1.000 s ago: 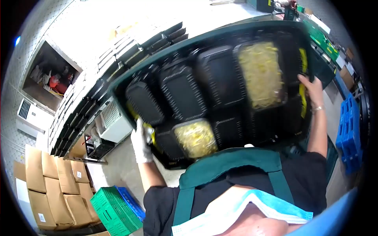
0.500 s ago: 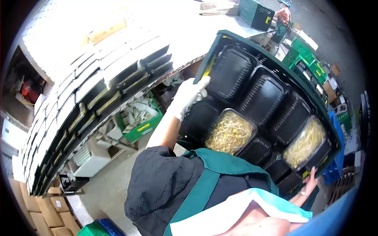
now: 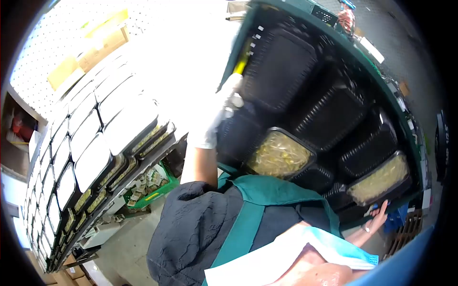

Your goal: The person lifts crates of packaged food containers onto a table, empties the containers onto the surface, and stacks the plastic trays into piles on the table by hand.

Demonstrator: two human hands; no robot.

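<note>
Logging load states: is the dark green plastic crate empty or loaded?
Loaded: the dark green plastic crate holds many black plastic trays, and pale yellow sprouts show in two of them.

White characters run lengthwise along the narrow dark object [image 3: 442,143] at the far right of the view; they appear to read "SMP 12.5", though the first letter is too blurred to be sure. On the left wall of the dark green crate [image 3: 389,90], any print on the yellow label [image 3: 242,64] is too blurred to read.
</note>
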